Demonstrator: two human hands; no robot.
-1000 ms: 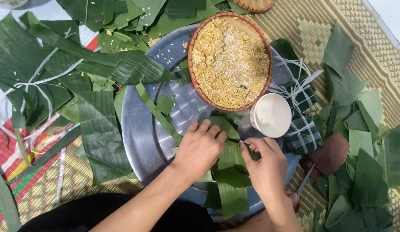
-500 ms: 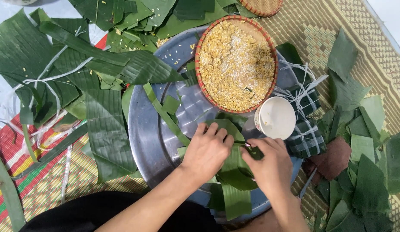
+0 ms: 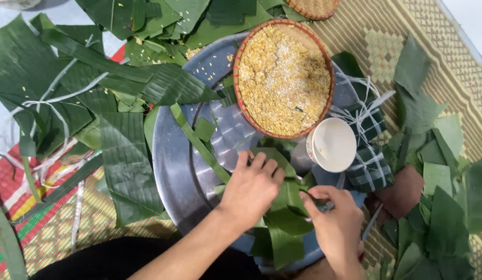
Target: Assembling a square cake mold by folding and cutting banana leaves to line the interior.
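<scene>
My left hand (image 3: 250,187) lies flat, fingers spread, pressing down on overlapping green banana leaf pieces (image 3: 282,223) on a round metal tray (image 3: 171,161). My right hand (image 3: 334,220) is just to the right of it, with fingers pinched on the edge of a folded leaf strip (image 3: 292,194). Both hands meet over the leaves at the tray's near side.
A woven basket of yellow crumbly filling (image 3: 283,78) sits on the tray's far side, a white cup (image 3: 333,144) beside it. Wrapped leaf parcels tied with white string (image 3: 368,145) lie right. Loose banana leaves (image 3: 70,88) cover the woven mat left, cut leaf pieces (image 3: 437,192) right.
Both hands have shifted slightly over the leaves; the right hand's fingers have closed on the leaf's edge while the left keeps pressing down.
</scene>
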